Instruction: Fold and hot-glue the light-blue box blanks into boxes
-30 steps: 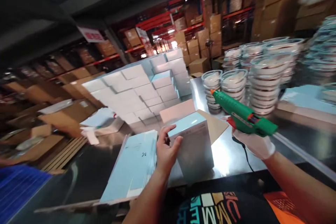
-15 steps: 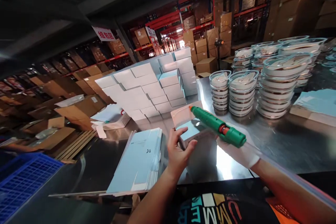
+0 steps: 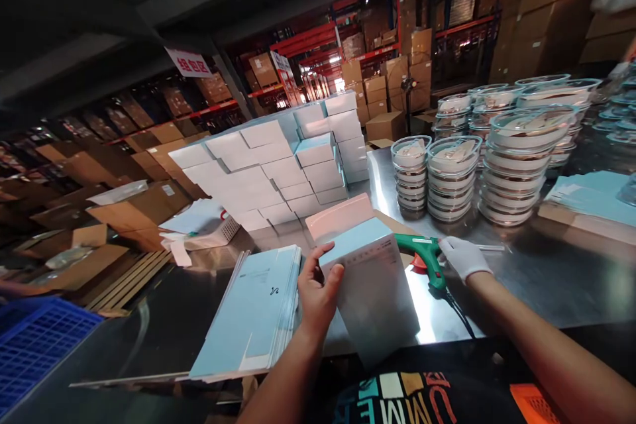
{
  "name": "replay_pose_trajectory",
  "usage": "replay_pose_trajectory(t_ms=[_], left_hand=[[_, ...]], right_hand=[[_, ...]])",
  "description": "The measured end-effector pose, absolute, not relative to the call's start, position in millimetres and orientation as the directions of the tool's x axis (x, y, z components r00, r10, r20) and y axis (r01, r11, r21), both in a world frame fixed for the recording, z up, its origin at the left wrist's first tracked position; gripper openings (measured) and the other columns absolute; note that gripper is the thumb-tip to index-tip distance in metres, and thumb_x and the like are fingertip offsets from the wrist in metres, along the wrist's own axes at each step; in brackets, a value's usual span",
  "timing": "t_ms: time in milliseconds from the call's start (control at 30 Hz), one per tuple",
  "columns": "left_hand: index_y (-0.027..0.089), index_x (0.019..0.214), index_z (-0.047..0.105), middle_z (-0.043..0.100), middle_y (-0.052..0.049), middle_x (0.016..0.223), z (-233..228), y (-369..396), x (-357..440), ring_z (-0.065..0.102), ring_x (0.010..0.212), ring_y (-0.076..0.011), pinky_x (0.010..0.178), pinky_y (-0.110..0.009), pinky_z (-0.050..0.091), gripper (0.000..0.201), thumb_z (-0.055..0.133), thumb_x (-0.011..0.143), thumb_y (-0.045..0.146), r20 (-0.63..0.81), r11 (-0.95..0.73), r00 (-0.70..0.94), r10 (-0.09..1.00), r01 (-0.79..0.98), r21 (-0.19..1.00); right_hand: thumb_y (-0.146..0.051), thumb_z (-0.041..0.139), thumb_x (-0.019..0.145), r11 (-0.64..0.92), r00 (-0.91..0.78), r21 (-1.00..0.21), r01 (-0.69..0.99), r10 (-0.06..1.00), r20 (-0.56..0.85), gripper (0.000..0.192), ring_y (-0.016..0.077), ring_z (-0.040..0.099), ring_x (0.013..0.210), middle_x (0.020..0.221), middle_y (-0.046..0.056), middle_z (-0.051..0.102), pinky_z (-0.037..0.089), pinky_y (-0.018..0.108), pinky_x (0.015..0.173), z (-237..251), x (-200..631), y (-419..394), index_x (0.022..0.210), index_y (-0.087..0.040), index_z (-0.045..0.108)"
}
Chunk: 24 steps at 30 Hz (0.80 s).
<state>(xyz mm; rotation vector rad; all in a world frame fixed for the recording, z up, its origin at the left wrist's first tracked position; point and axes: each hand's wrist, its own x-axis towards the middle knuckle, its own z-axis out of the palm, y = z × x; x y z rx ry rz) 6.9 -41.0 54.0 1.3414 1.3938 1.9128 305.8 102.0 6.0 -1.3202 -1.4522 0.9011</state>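
Observation:
A light-blue and white carton box (image 3: 372, 291) stands upright on the steel table (image 3: 546, 278) in front of me, its top flap open toward the back. My left hand (image 3: 315, 291), bare, grips the box's left upper edge with thumb and fingers. My right hand (image 3: 464, 257), in a white glove, is closed on the rear of a green glue gun (image 3: 422, 250). The gun lies low on the table just right of the box, nozzle hidden behind the box, black cord trailing toward me.
A stack of flat blue carton blanks (image 3: 253, 311) lies left of the box. Finished white boxes (image 3: 263, 172) are piled behind it. Stacks of clear round lidded containers (image 3: 511, 165) stand at the back right, more flat blanks (image 3: 591, 195) at far right. A blue crate (image 3: 34, 344) sits lower left.
My right hand has lowered the glue gun from above the box down to the table at the box's right. My left hand has kept hold of the box.

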Motion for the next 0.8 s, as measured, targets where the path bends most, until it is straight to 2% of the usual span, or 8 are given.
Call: replay_pose_trajectory(t_ms=[100,200,300,433,500,567,700,800], left_hand=[[0.019,0.116,0.078,0.076,-0.009,0.105,51.1,-38.6,13.1,0.071,0.098,-0.0277,0.085,-0.035,0.056,0.065,0.084,0.076,0.070,0.450,-0.409,-0.399,0.799,0.188,0.893],[0.020,0.108,0.080,0.075,-0.011,0.115,45.9,-37.5,19.6,0.069,0.119,-0.0335,0.100,-0.040,0.055,0.061,0.086,0.075,0.071,0.516,-0.461,-0.363,0.776,0.233,0.856],[0.022,0.105,0.080,0.072,-0.012,0.128,38.7,-36.7,19.7,0.064,0.132,-0.0348,0.109,-0.042,0.052,0.051,0.084,0.082,0.067,0.591,-0.530,-0.313,0.744,0.264,0.806],[0.026,0.120,0.069,0.074,-0.010,0.126,31.1,-30.9,12.6,0.072,0.122,-0.0286,0.105,-0.042,0.056,0.044,0.086,0.088,0.051,0.701,-0.687,-0.308,0.643,0.171,0.706],[0.026,0.123,0.071,0.076,-0.009,0.116,30.6,-27.6,7.6,0.073,0.120,-0.0290,0.104,-0.045,0.058,0.039,0.084,0.092,0.046,0.761,-0.735,-0.234,0.605,0.201,0.647],[0.025,0.115,0.078,0.075,-0.010,0.115,33.3,-26.5,0.9,0.072,0.123,-0.0310,0.105,-0.048,0.059,0.023,0.078,0.097,0.040,0.808,-0.761,-0.112,0.578,0.283,0.583],[0.027,0.109,0.080,0.075,-0.008,0.114,53.9,-30.9,-17.0,0.072,0.125,-0.0315,0.102,-0.049,0.061,0.011,0.074,0.100,0.027,0.859,-0.798,0.037,0.511,0.393,0.458],[0.027,0.109,0.078,0.078,-0.011,0.122,82.0,-35.6,-23.5,0.070,0.129,-0.0364,0.103,-0.053,0.061,0.017,0.082,0.093,0.034,0.771,-0.734,0.272,0.576,0.587,0.342]], right_hand=[[-0.074,0.069,0.082,0.184,-0.070,-0.976,0.116,0.982,0.177,0.060,0.0289,0.077,0.087,0.097,0.011,0.081,0.064,0.046,0.085,32.3,283.2,85.4,0.112,-0.022,0.075],[-0.070,0.071,0.086,0.225,-0.315,-0.968,-0.109,0.916,0.249,0.075,0.0312,0.072,0.122,0.131,0.012,0.076,0.056,0.050,0.110,66.0,250.2,61.9,0.144,-0.025,0.064],[-0.065,0.077,0.087,0.305,-0.474,-0.947,-0.096,0.823,0.313,0.073,0.0358,0.066,0.132,0.133,0.013,0.075,0.050,0.055,0.117,81.5,237.1,49.0,0.144,-0.021,0.066],[-0.058,0.095,0.072,0.493,-0.559,-0.869,-0.047,0.708,0.432,0.076,0.0396,0.063,0.138,0.157,0.020,0.059,0.050,0.058,0.116,65.1,253.0,47.5,0.133,-0.019,0.069],[-0.048,0.089,0.086,0.616,-0.558,-0.787,-0.030,0.644,0.524,0.050,0.0361,0.055,0.148,0.166,0.019,0.051,0.045,0.057,0.122,55.6,260.6,46.3,0.125,-0.021,0.072],[-0.039,0.074,0.101,0.715,-0.554,-0.694,-0.078,0.548,0.627,0.029,0.0305,0.055,0.149,0.163,0.017,0.056,0.044,0.055,0.124,52.9,262.6,43.2,0.125,-0.024,0.075],[-0.028,0.064,0.108,0.869,-0.493,-0.471,-0.150,0.347,0.798,0.026,0.0236,0.067,0.131,0.141,0.012,0.072,0.053,0.046,0.114,61.7,253.1,37.2,0.131,-0.029,0.075],[-0.020,0.063,0.106,0.962,-0.486,-0.268,-0.048,0.212,0.848,0.034,0.0265,0.065,0.133,0.147,0.017,0.069,0.052,0.050,0.112,68.1,242.0,33.3,0.139,-0.026,0.070]])
